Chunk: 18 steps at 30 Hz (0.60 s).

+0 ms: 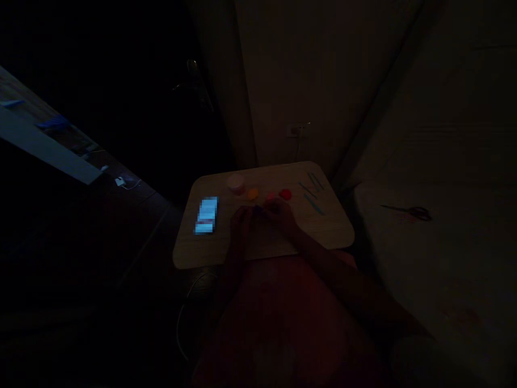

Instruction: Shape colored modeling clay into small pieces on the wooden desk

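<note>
Dark purple piece [257, 210] between the left hand [241, 218] and the right hand [278, 214]

The piece is near the middle of the worktop [323, 231], in front of the person. The fingers of both hands are bent and seem to pinch it, one hand from each side; probably this makes it steady and easy to turn. The light is poor, so I cannot tell how firm the grasp is, or whether the piece touches the wood.

An orange lump [252, 194], a pink lump [270, 197] and a red lump [285, 194] lie just beyond the hands, I suppose to be within short reach. The thin tools [314, 205] lie apart at the right, maybe so that they do not disturb the fingers. At the left is a phone [207, 215] with lit screen, which the person could see easily from there.

As container, I find only one round tub [236, 184], behind the left hand. Its top is pale and its lower part pinkish. Whether the top is a lid, and what is inside, I cannot tell.
</note>
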{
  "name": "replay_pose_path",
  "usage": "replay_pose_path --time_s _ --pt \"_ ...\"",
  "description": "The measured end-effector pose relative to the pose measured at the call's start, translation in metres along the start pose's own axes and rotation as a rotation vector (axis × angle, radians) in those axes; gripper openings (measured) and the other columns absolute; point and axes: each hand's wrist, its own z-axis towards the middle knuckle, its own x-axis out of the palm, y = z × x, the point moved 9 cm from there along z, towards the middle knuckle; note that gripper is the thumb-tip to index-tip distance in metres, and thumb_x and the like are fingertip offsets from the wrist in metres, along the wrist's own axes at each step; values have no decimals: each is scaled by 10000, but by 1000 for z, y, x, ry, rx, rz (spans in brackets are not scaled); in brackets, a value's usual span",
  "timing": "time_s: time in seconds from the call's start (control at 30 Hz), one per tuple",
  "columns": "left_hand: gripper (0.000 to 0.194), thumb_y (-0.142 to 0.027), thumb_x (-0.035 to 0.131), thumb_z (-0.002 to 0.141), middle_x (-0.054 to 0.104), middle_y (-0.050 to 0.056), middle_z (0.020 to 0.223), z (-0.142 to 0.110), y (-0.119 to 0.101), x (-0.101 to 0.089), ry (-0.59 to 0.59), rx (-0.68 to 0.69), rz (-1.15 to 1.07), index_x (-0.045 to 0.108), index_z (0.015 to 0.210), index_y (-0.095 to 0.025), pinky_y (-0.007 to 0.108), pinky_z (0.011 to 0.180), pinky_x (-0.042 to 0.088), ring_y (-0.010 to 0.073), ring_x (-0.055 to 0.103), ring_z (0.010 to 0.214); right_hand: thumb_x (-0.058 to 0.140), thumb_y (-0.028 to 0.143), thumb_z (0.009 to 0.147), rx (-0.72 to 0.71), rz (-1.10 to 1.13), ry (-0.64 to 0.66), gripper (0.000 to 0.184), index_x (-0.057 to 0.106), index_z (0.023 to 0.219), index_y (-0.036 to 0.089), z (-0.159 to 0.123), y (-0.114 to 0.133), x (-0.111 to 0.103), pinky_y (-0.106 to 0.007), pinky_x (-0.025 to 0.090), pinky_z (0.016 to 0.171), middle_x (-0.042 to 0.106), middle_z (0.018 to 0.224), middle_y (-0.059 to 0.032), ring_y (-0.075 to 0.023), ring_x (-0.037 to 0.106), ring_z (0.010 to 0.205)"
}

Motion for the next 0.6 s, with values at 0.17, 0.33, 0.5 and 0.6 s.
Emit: replay_pose_path --time_s 0.17,0.33,0.5,0.6 --pt "283 -439 805 728 677 33 767 1 0 3 26 -25 0 665 738 -193 304 725 526 184 634 757 733 307 706 -21 3 -31 194 617 846 240 -2 4 -2 -328 586 729 704 830 -28 -196 685 778" --pt "362 -382 856 663 732 54 922 -1 10 7 68 -56 -27 694 932 -200 333 802 558 203 684 859 717 294 744 -50 40 40 187 662 912 233 -4 11 3 -340 591 797 739 922 -41 -202 719 851" --pt "273 -362 803 724 757 69 955 -3 9 7 71 -37 20 717 921 -193 370 862 561 225 703 906 570 356 925 -96 -36 64 212 737 952 227 -8 17 0 -386 555 970 775 1050 -67 -217 720 1030" --pt "231 -352 797 714 753 54 887 -4 8 5 52 -50 43 725 865 -192 350 806 556 217 693 845 645 444 898 -52 3 96 259 746 1009 233 -10 9 2 -390 561 955 782 1065 -69 -226 728 1021"
